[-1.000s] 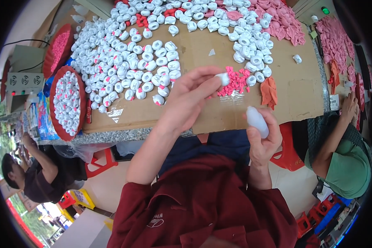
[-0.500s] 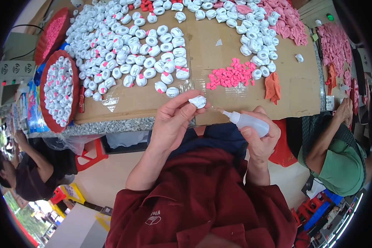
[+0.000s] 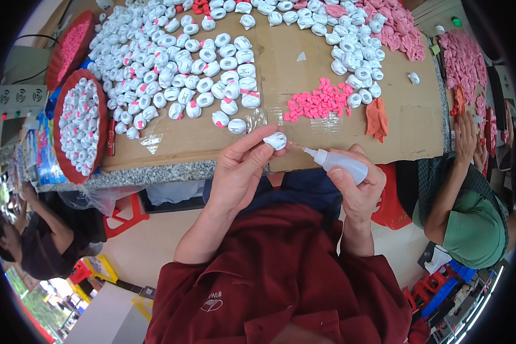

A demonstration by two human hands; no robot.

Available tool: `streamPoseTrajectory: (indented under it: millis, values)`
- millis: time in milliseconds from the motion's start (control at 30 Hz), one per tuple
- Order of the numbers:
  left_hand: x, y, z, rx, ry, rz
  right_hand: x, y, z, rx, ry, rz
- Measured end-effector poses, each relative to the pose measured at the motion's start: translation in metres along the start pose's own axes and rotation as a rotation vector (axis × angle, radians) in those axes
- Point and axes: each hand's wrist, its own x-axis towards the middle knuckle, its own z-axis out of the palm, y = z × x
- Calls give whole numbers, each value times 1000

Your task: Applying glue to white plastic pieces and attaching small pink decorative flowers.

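Observation:
Between the thumb and fingers of my left hand [image 3: 243,163] is a small white moulded piece [image 3: 276,141], held over the table's front edge. My right hand [image 3: 358,186] is wrapped round a translucent squeeze bottle [image 3: 347,165], tilted so its thin nozzle points left at the white piece. The nozzle tip is close beside the piece; I cannot tell whether they touch. Beyond my hands lies a pile of small pink pieces [image 3: 318,101] on the cardboard [image 3: 281,74]. Many white pieces [image 3: 183,74], some with pink bits on them, cover the left part of the cardboard.
At the left a red oval tray [image 3: 101,137] holds more white pieces; behind it stands a red tray of pink bits [image 3: 73,46]. An orange scrap [image 3: 376,120] and pink parts [image 3: 395,34] lie right. Co-workers sit on both sides, one in a green shirt [image 3: 473,235].
The white piece has turned slightly in my left fingers. The bottle has shifted slightly left and up, its nozzle nearer the piece. The co-worker at right has moved a hand.

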Motion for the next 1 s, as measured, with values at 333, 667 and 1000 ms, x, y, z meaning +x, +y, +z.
streamPoseTrajectory:
  millis: [333, 667, 1000]
  values:
    - [-2, 4, 2, 27, 32, 4, 5, -1, 6, 164, 69, 57]
    - [-9, 3, -2, 181, 31, 77, 27, 23, 38, -216, -3, -172]
    - [-15, 0, 1, 180, 82, -6, 38, 26, -5, -554, 302, -128]
